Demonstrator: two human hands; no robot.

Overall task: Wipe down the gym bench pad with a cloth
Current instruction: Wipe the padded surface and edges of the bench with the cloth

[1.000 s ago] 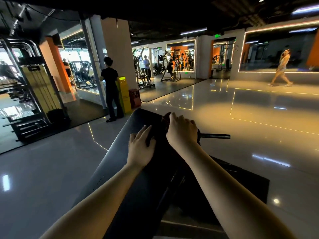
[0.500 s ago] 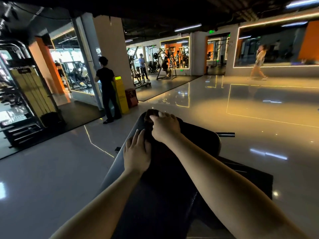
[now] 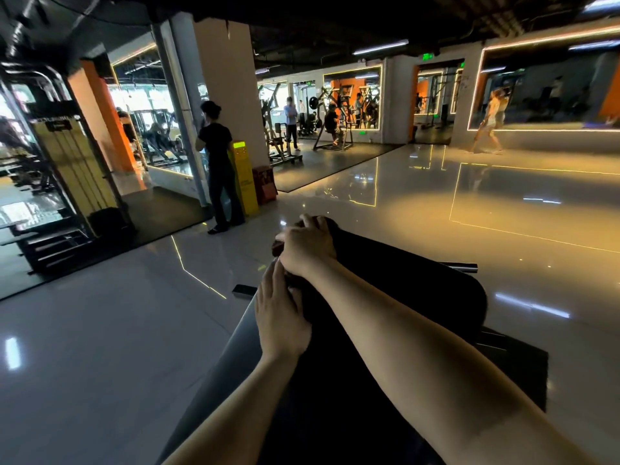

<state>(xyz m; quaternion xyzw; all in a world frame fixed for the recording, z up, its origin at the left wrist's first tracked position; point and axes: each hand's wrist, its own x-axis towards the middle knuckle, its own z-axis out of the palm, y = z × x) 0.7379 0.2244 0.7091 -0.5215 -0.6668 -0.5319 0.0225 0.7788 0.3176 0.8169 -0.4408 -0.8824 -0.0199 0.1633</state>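
Observation:
The black bench pad (image 3: 409, 290) slopes away from me in the lower middle of the head view. My right hand (image 3: 307, 248) is at the pad's far left corner, fingers curled over a dark cloth (image 3: 278, 247) that shows only as a small bunch under the hand. My left hand (image 3: 280, 313) lies flat on the pad's left edge just behind the right wrist, fingers straight. Most of the cloth is hidden by my right hand.
Glossy floor (image 3: 117, 330) lies all around the bench. A black metal bar (image 3: 464, 266) sticks out to the right of the pad. A person in black (image 3: 218, 169) stands by a yellow kiosk (image 3: 245, 177). A weight machine (image 3: 70, 182) stands at the left.
My right hand has slid with the cloth across the top of the pad from its right side to the far left corner. The left hand stayed flat on the left edge.

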